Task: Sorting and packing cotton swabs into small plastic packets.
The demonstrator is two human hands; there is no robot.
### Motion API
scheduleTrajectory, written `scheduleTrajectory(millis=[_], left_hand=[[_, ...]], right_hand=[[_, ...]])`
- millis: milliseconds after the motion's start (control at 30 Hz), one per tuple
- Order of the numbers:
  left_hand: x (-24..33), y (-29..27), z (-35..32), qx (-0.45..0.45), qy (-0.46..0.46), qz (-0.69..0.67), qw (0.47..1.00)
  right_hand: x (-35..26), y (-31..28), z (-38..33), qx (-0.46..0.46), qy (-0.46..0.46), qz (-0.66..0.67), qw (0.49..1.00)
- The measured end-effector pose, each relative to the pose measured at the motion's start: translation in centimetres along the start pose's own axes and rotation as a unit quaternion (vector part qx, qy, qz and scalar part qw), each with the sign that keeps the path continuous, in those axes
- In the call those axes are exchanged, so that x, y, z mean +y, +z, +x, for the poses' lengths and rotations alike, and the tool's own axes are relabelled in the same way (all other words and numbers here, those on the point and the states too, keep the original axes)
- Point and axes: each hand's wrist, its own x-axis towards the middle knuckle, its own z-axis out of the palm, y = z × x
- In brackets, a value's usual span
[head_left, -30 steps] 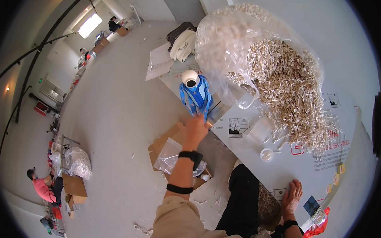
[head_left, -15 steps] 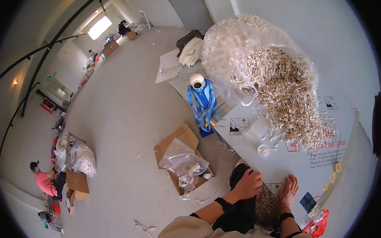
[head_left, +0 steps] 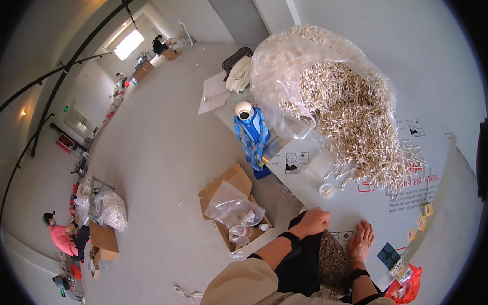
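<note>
Neither of my hands gripped anything: my left hand [head_left: 315, 221] lay loosely curled, knuckles up, on the near edge of the white table [head_left: 360, 202], and my right hand [head_left: 361, 241] rested flat beside it, fingers spread on the tabletop. Nearest them sat a small white ring-shaped cap [head_left: 326, 191], just ahead of my left hand, and beyond it the heap of thin pale sticks [head_left: 357, 129] spilling from a big clear plastic bag [head_left: 290, 73]. I judged those sticks light, stiff and slippery in a pile, best pinched a few at a time near the middle. Both forearms came up from below, wrists banded in black, elbows tucked, the left angled inward. A blue bottle [head_left: 251, 132] stood at the table's far left edge; an open cardboard box [head_left: 232, 206] sat on the floor.
</note>
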Motion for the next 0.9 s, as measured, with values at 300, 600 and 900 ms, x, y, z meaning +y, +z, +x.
scheduleTrajectory(millis=[300,600,900], left_hand=[[1.4,0.7,3.0,-0.138,-0.003,0.071,0.988],[6.5,8.5,1.7,0.215,0.037,0.023,0.976],[7.2,9.0,1.7,-0.01,-0.022,0.225,0.974]], right_hand=[[0.3,0.0,0.0,0.007,0.0,-0.005,1.0],[0.8,0.3,-0.1,0.017,0.001,0.008,1.0],[0.1,0.6,0.2,0.055,0.007,-0.012,0.998]])
